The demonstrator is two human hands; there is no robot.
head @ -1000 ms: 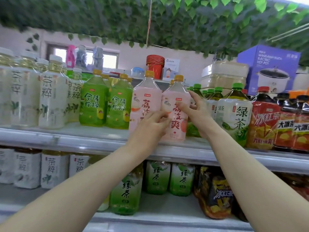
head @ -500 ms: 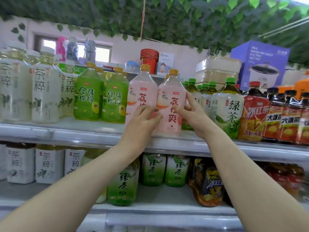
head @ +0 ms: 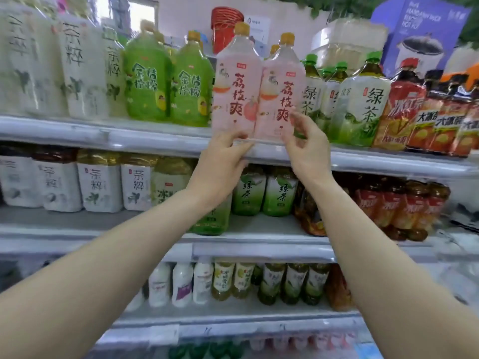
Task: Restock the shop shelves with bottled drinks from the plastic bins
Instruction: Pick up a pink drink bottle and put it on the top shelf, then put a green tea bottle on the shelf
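Note:
Two pink lychee drink bottles with orange caps stand side by side on the top shelf, the left one touching the right one. My left hand is below the left bottle, fingertips touching its base at the shelf lip. At the lower right edge of the right bottle is my right hand, its fingers loosely spread and only brushing the label. Neither hand wraps a bottle. No plastic bin is in view.
Green citrus drink bottles stand left of the pink pair and green tea bottles right of it, then red iced tea bottles. Lower shelves hold white tea bottles, green tea and small bottles.
Both hands have slid down from the middle of the pink bottles to their bases and loosened. The view has tilted down, showing the lower shelves.

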